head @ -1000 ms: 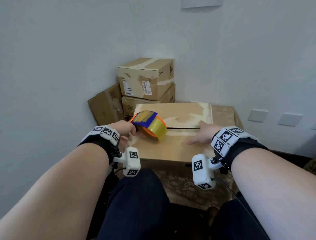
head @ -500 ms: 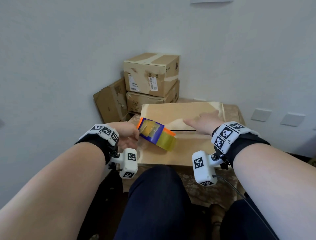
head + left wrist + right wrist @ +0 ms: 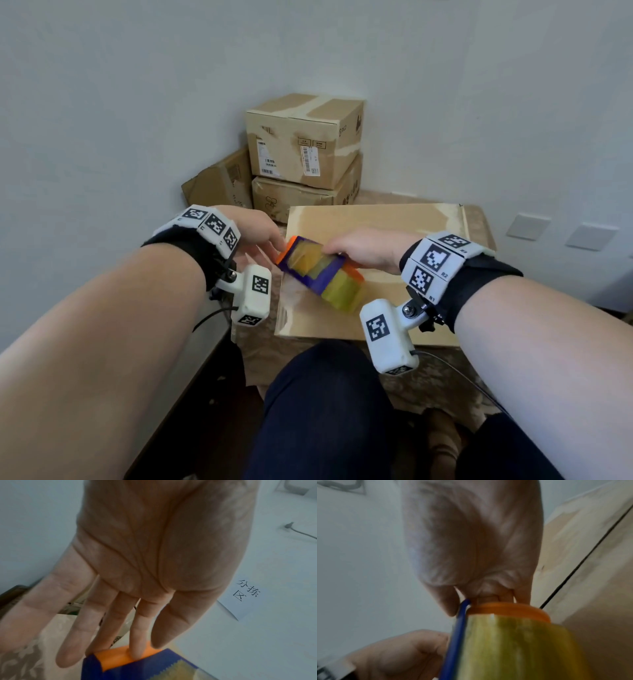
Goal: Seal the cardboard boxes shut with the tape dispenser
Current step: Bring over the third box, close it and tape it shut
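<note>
A tape dispenser point(image 3: 318, 270) with a blue guard, orange hub and yellowish tape roll hangs tilted just above the near left part of a flat cardboard box point(image 3: 383, 219). The box's flaps meet in a dark seam point(image 3: 583, 559). My right hand point(image 3: 359, 250) grips the dispenser from its far side, thumb and fingers curled over the orange rim point(image 3: 510, 608) and blue guard point(image 3: 458, 622). Held flat with straight fingers, my left hand point(image 3: 263, 236) touches the orange end point(image 3: 118, 657) with its fingertips point(image 3: 135, 651).
Two sealed boxes point(image 3: 305, 140) are stacked in the corner behind, with a third box point(image 3: 219, 185) leaning at their left. The flat box lies on a patterned cloth-covered table point(image 3: 478, 226). Wall plates point(image 3: 527, 226) are at right. My knee point(image 3: 325, 394) is under the table's front edge.
My right hand left the box top and took hold of the dispenser. My left hand let go of its grip and now only touches the orange end. The dispenser shifted right.
</note>
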Demonstrator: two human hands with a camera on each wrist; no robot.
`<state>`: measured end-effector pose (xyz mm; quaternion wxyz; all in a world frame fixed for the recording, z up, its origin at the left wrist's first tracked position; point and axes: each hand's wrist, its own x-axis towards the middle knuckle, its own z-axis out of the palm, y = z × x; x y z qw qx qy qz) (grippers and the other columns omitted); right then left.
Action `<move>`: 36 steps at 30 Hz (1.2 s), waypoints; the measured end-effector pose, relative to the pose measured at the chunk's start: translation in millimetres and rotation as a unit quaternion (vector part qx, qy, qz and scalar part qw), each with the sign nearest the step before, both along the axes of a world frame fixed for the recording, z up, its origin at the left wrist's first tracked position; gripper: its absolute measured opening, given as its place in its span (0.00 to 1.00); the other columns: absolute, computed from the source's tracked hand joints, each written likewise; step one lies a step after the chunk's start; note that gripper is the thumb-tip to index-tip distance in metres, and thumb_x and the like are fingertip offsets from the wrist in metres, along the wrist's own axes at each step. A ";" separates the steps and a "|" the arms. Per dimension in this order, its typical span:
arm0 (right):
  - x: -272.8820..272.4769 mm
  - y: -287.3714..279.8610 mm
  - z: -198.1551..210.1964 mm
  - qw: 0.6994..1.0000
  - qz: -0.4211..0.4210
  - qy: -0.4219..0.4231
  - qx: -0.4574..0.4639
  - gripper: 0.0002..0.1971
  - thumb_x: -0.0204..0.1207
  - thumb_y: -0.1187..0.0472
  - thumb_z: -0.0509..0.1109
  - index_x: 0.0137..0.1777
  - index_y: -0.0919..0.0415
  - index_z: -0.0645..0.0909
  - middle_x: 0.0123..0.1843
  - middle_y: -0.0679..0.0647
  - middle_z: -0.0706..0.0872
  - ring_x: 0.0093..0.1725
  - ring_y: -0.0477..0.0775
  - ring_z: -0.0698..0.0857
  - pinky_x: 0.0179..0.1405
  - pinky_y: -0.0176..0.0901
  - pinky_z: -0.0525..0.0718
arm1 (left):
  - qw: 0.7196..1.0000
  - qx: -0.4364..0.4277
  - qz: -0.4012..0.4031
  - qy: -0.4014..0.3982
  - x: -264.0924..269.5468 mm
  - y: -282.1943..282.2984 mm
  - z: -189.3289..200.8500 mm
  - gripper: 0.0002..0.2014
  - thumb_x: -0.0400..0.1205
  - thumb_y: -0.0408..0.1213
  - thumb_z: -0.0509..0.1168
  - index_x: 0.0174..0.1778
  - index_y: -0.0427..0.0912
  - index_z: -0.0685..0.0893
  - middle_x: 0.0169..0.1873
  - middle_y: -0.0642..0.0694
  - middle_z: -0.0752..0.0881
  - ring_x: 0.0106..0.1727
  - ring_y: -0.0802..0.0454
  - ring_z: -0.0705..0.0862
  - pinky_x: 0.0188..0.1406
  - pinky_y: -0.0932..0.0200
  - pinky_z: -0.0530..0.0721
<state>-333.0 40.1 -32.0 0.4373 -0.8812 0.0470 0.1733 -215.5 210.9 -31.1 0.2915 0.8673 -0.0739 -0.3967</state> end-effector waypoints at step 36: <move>30.9 -28.3 17.3 0.992 0.016 0.118 0.046 0.16 0.80 0.49 0.68 0.37 0.59 0.82 0.22 0.54 0.83 0.19 0.49 0.81 0.24 0.35 0.82 | 0.980 -0.029 -0.108 -0.164 45.5 -68.9 -2.0 0.29 0.86 0.59 0.44 0.76 0.48 0.74 0.74 0.47 0.74 0.73 0.47 0.73 0.73 0.52 0.68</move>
